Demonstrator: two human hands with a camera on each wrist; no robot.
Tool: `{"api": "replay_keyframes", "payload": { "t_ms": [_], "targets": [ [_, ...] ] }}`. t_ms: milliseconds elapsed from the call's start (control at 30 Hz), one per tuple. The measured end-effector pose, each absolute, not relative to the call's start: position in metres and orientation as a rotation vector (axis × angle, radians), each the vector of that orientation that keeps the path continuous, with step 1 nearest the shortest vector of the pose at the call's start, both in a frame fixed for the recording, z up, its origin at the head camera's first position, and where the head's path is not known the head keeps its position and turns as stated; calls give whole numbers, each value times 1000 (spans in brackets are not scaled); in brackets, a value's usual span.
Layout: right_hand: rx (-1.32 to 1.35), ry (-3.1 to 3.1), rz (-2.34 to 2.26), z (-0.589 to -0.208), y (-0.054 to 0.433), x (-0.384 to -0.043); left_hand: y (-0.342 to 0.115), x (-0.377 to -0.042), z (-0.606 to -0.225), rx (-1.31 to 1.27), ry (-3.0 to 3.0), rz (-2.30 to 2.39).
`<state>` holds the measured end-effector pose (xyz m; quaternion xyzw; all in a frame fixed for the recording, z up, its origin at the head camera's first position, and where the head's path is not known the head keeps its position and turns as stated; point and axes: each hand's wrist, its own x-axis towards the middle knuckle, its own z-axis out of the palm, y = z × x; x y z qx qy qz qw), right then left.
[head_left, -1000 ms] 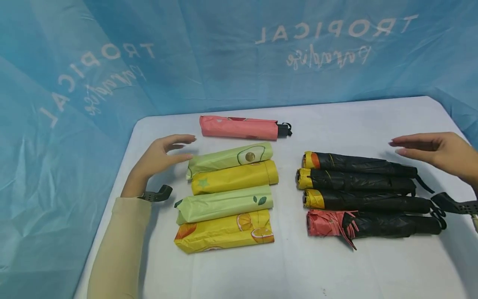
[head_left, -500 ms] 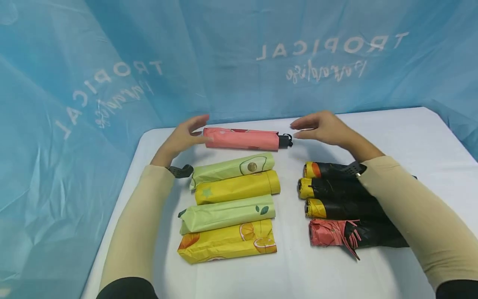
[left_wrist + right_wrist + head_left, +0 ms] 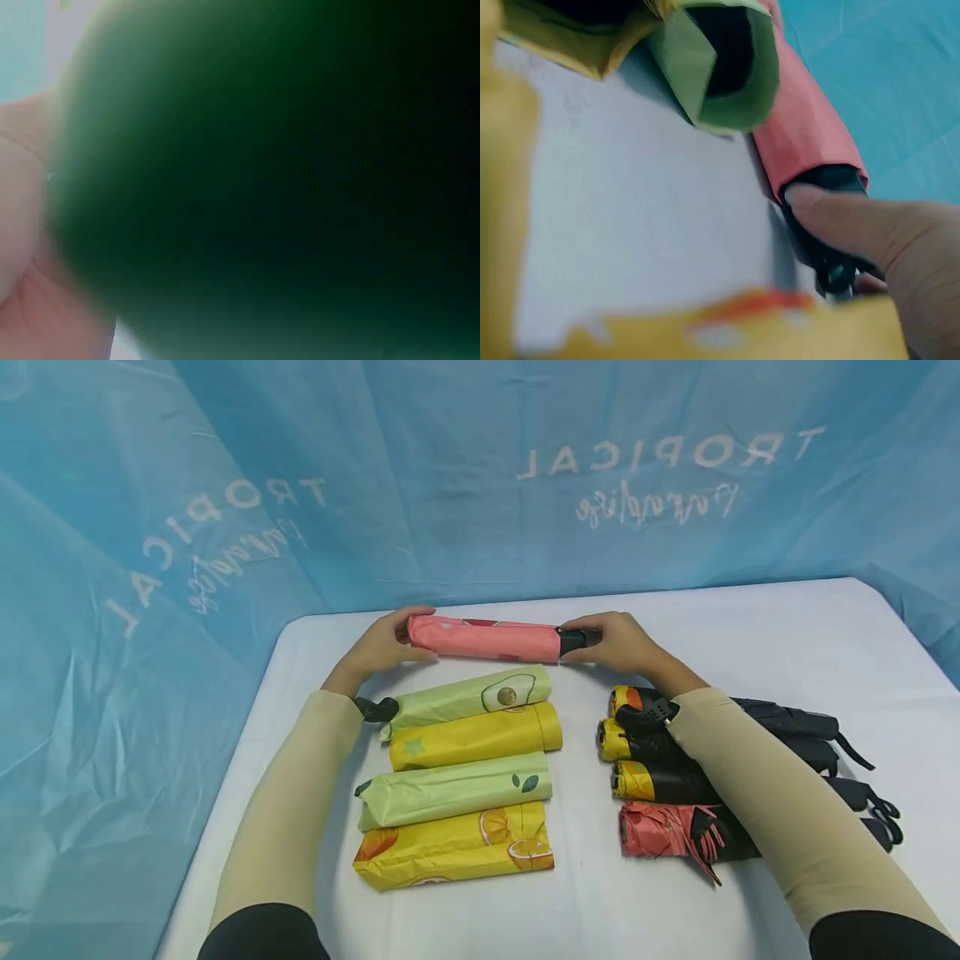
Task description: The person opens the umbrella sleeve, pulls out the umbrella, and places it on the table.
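A folded umbrella in a pink sleeve (image 3: 491,638) lies along the far edge of the white table. Its black handle (image 3: 573,641) sticks out on the right. My left hand (image 3: 381,645) grips the sleeve's left end, thumb in front and fingers behind. On the handle, my right hand (image 3: 621,639) pinches with the thumb (image 3: 847,221) across the top; its fingers are mostly hidden underneath. A dark green blur fills most of the left wrist view, leaving part of the left hand (image 3: 26,240) at the edge.
Green and yellow sleeves (image 3: 472,787) lie in a column below, their right ends hollow in the right wrist view. Several folded black umbrellas (image 3: 798,720) with yellow or pink tips lie under my right forearm. A blue printed curtain (image 3: 465,510) hangs behind the table (image 3: 585,893).
Both hands have moved to the pink-sleeved umbrella, the right one coming in from the far right. They stood apart from its ends half a second ago and now hold them.
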<state>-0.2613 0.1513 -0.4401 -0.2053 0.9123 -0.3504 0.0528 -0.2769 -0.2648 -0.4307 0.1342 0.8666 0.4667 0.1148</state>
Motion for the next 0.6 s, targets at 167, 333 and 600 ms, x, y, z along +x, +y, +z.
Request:
{"api": "replay_keyframes", "payload": {
  "t_ms": [167, 333, 600],
  "targets": [
    [-630, 2797, -1033, -441, 144, -263, -267, -277, -435, 359, 2584, 1344],
    [-595, 2805, -1032, -441, 143, -262, -266, -274, -434, 352, 2592, 1359],
    [-593, 2789, -1098, -440, 145, -263, -265, -273, -431, 377, 2620, 1368]
  ]
}}
